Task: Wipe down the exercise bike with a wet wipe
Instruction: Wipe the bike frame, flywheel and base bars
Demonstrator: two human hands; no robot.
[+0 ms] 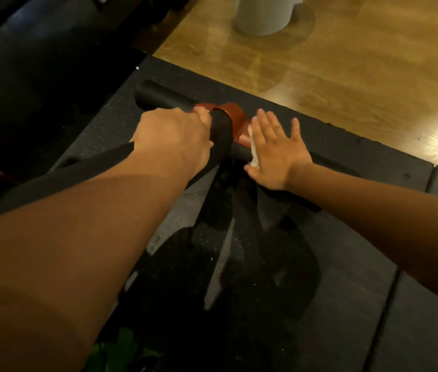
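View from above, looking down on the exercise bike (220, 135). Its black crossbar (158, 99) runs near the far edge of the dark rubber mat (347, 291), roughly parallel to that edge, and a red bracket (232, 111) wraps the crossbar at its middle, where a black post meets it.

Your left hand (172, 140) is curled over the crossbar just left of the red bracket, fingers wrapped round the tube and knuckles uppermost.

Your right hand (274, 151) lies flat just right of the bracket, with fingers straight and slightly spread, pointing toward the far edge of the mat. Its palm presses the wet wipe (255, 157) against the crossbar. The wipe shows only as a crumpled white strip along the thumb side of the hand, touching the bracket's lower end; the rest is hidden under the palm.

Beyond the mat's far edge lies a wooden floor (347, 76), on which a white cylindrical container (263, 17) stands, well apart from the bike. A blurred green shape (124, 345) appears at the bottom edge of the view; what it is cannot be told.
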